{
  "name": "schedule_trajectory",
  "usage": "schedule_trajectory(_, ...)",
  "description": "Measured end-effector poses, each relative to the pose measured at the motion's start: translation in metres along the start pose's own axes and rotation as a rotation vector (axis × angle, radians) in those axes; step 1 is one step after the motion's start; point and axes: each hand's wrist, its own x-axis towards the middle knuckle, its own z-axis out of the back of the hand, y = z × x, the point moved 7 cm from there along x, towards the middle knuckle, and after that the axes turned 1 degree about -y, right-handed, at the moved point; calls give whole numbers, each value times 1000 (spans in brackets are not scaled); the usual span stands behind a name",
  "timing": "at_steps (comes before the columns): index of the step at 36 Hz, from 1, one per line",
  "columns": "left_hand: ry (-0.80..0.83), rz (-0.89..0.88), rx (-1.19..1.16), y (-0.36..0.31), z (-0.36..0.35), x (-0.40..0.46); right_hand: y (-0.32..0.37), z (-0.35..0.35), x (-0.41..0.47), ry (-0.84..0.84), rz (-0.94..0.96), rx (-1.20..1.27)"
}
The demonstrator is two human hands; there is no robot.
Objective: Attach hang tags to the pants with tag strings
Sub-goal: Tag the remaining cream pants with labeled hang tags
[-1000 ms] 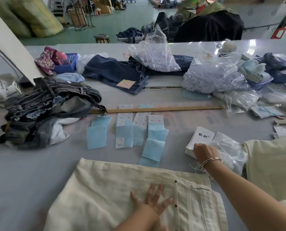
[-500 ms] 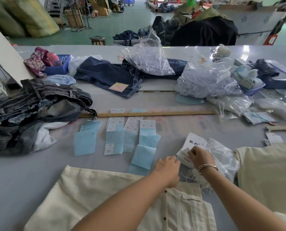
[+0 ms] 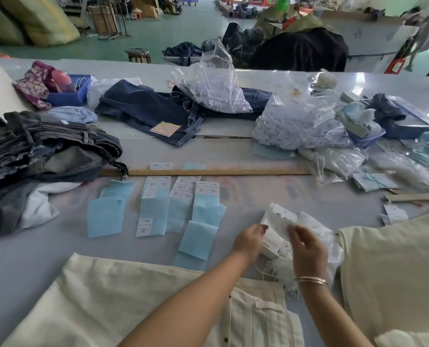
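Both hands are working the same spot, right of center in the lower half of the frame. The right hand has its fingers curled, pinching the top white hang tag and tilting it up off the stack of tags. The left hand sits just left of that, fingers bent around the stack's near edge, touching it; how firm that grip is, I can't tell. A clear plastic bag lies right behind the right hand, and a fuzzy bunch of white tag strings sits just below the stack, between the two wrists.

The cream pants lie flat along the bottom of the frame, under the left forearm, near the tags but not touching them. More cream fabric fills the lower right. Left of the hands, blue paper slips are laid out in columns, with a wooden ruler across the table above them.
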Motion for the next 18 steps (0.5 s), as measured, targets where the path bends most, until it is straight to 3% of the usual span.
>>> schedule_trajectory(2, 16, 171, -502, 10, 7, -9, 18, -13, -26, 100, 160, -45)
schedule_trajectory(3, 52, 226, -647, 16, 9, -11, 25, -21, -41, 159, 237, -63)
schedule_trajectory(6, 85, 303, -796, 31, 32, -22, 37, -48, -79, 292, 414, -101)
schedule_trajectory(18, -290, 219, -177, 95, 148, -50, 78, -137, -161, 626, 699, -170)
